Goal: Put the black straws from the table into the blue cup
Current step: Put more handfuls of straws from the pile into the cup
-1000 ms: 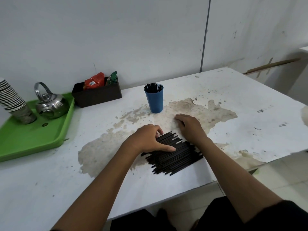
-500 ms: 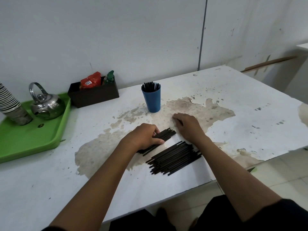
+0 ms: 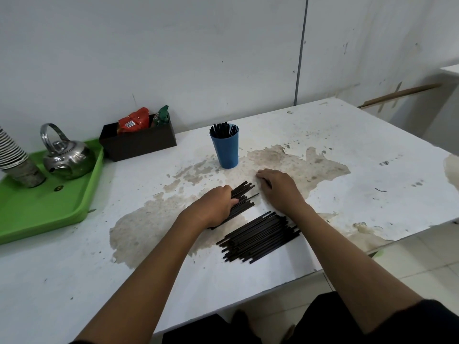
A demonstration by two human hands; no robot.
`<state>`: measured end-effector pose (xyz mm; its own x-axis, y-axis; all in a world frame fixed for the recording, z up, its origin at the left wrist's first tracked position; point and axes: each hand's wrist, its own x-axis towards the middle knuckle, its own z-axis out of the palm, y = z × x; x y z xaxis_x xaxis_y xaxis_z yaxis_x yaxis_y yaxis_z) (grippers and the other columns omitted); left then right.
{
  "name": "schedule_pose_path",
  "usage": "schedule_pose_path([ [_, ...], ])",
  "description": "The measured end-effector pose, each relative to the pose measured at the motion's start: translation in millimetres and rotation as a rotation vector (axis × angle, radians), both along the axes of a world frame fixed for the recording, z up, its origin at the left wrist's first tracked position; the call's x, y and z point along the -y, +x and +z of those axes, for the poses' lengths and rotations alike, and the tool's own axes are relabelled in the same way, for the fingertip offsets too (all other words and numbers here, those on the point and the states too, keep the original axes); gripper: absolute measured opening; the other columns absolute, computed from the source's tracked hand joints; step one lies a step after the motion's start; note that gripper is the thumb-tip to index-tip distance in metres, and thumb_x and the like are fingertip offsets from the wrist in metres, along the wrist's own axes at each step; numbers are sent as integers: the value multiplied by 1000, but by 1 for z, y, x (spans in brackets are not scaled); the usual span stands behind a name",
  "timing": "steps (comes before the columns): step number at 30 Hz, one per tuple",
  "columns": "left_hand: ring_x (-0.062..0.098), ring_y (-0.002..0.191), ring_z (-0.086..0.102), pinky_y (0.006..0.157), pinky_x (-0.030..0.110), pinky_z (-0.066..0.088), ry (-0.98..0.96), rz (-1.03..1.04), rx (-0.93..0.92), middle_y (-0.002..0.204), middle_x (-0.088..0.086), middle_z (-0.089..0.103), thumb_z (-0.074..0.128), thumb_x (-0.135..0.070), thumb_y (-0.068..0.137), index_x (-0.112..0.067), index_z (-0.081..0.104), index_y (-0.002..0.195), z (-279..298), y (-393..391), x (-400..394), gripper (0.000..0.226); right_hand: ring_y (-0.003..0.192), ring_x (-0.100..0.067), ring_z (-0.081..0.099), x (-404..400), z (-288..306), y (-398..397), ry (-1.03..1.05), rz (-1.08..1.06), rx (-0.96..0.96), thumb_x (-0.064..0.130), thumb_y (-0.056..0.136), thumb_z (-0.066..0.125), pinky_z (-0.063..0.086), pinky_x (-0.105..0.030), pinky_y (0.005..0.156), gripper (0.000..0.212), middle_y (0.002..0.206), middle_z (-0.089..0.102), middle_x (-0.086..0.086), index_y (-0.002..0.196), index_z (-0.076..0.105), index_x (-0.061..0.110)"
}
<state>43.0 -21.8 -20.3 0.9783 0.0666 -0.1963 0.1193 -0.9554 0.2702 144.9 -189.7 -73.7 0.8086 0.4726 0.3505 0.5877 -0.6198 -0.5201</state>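
A blue cup (image 3: 226,150) stands upright mid-table with several black straws sticking out of its top. My left hand (image 3: 215,206) is closed around a small bundle of black straws (image 3: 244,194), whose far ends fan out past my fingers, low over the table. A larger pile of black straws (image 3: 259,235) lies flat near the table's front edge. My right hand (image 3: 278,188) rests palm down on the table just right of the bundle, fingers together, holding nothing.
A green tray (image 3: 49,207) at the left carries a steel kettle (image 3: 65,157) and a stack of cups (image 3: 15,157). A dark box (image 3: 139,142) with snack packets sits against the wall. The table's front edge (image 3: 310,271) runs close behind the straw pile.
My left hand has pulled a small bundle away from the main pile, moved it towards the cup and closed around it. My right hand has stayed almost in place.
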Motion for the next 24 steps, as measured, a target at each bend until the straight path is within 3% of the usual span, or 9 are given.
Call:
schedule_pose_path([
  [3,13,66,46,56,28,34,-176,49,30,82,2,52,39,-34,105,-14,43,94,-2,-4,-4,23,100,-30,62,0,1,0,1,0,-1,14,98,49,51,-46,85,22,105,70,-14,104,69,4],
  [9,11,68,49,66,30,42,-566,152,183,81,-8,51,36,-31,105,-25,55,120,0,-5,-15,25,105,-28,60,-1,1,-1,-4,-9,0,14,98,49,49,-43,88,24,110,70,-11,111,68,7],
  [13,11,72,49,72,29,43,-744,267,354,85,-7,54,37,-29,105,-27,56,109,4,6,-20,19,97,-24,58,-4,0,2,-15,-14,-28,14,98,46,46,-34,78,23,101,67,-5,109,66,10],
  [16,7,75,51,75,23,44,-845,324,532,85,-9,57,36,-27,106,-25,52,104,7,15,-17,17,103,-21,56,-6,0,4,-18,-20,-50,15,98,46,38,-27,79,24,110,65,-3,113,64,11],
  [18,10,74,53,77,28,47,-951,339,637,76,-8,53,36,-25,106,-27,50,99,6,19,-14,17,109,-21,54,-8,0,5,-21,-24,-54,16,98,45,36,-24,83,25,117,63,-3,116,63,10],
  [20,10,73,56,77,29,50,-977,349,707,71,-10,52,35,-24,106,-27,49,98,2,22,-13,17,112,-20,52,-9,0,6,-25,-26,-50,17,99,45,35,-22,86,26,120,62,-4,117,62,9],
  [24,7,68,52,60,22,48,-947,359,706,78,-6,51,36,-26,106,-28,49,102,-9,25,-11,14,113,-19,51,-11,0,8,-30,-37,-36,17,98,47,35,-21,85,26,121,61,-4,117,62,9],
])
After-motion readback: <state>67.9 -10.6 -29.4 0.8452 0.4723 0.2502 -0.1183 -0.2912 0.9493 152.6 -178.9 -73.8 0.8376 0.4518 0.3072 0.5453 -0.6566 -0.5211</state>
